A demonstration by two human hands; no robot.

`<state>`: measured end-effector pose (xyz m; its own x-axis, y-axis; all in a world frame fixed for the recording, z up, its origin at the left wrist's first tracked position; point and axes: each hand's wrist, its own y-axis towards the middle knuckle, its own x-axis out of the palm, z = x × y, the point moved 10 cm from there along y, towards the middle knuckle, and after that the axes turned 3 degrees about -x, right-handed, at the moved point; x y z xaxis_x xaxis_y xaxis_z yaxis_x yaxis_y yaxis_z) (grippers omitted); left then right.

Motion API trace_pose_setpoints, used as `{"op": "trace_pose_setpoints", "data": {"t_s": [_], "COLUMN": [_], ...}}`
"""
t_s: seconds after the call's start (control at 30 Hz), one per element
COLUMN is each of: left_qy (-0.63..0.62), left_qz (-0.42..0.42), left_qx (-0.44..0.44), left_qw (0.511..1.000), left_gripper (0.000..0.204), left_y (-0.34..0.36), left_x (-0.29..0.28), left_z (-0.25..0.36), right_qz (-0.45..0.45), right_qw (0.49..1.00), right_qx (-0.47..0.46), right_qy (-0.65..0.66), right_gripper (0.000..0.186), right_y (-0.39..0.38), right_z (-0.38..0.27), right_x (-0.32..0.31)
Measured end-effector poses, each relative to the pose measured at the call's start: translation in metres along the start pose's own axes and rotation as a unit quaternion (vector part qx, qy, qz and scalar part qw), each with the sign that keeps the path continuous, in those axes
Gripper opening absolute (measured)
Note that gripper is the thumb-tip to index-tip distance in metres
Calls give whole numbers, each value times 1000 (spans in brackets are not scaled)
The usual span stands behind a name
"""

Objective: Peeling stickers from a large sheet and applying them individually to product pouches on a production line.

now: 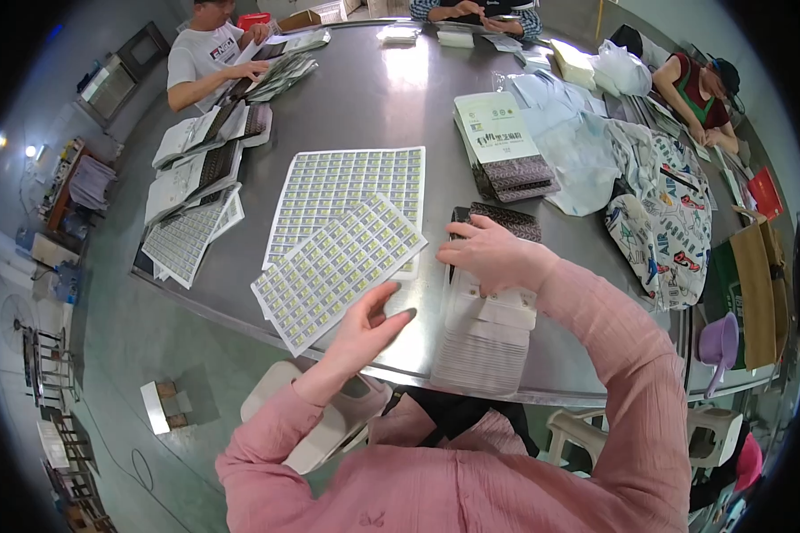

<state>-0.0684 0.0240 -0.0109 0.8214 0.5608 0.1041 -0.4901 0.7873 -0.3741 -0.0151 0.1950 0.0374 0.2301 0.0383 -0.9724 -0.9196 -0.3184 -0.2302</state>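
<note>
Since the sticker sheet point(342, 271) at nine o'clock looks full, much seems left; pouches point(480, 355) at four are covered by the curled right hand point(498, 258), grip unclear; the left hand point(364, 330) is held half-open, empty.

pass: tabletop strip point(441, 182) between label sheets point(342, 275) and printed pouches point(500, 138) | blocked right: plastic bag point(580, 169), patterned cloth point(671, 222)

Slanted label sheet point(340, 274) partly atop a second sheet point(351, 182), fanned white pouches point(480, 357) rightward.

White glare on tabletop point(406, 75), heavy fisheye bending
</note>
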Motion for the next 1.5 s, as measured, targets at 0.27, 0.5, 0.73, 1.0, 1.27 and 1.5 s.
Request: {"op": "trace_pose_setpoints", "data": {"t_s": [0.27, 0.5, 0.73, 1.0, 1.27, 1.5], "left_qy": [59, 61, 164, 163, 149, 139], "left_qz": [-58, -111, -110, -57, -71, -54], "left_qx": [-26, 10, 105, 161, 248, 301], "left_qw": [996, 992, 975, 972, 954, 942], "left_gripper": [69, 74, 70, 104, 139, 148], "left_y": [-8, -1, -11, -3, 37, 60], "left_x": [49, 74, 88, 84, 107, 138], "left_z": [-32, -48, -31, 7, 24, 33], "right_qz": [-57, -100, -164, 77, 154, 218], "right_qw": [994, 993, 974, 970, 944, 922], "right_qx": [9, 7, 133, 218, 291, 312], "right_qy": [-97, -57, 88, 76, 29, 78], "right_gripper": [91, 74, 50, 32, 40, 63], "right_y": [13, -21, -129, -192, -195, -213], "right_z": [7, 22, 50, -10, -13, -21], "right_x": [11, 17, 40, -102, -48, -41]}}
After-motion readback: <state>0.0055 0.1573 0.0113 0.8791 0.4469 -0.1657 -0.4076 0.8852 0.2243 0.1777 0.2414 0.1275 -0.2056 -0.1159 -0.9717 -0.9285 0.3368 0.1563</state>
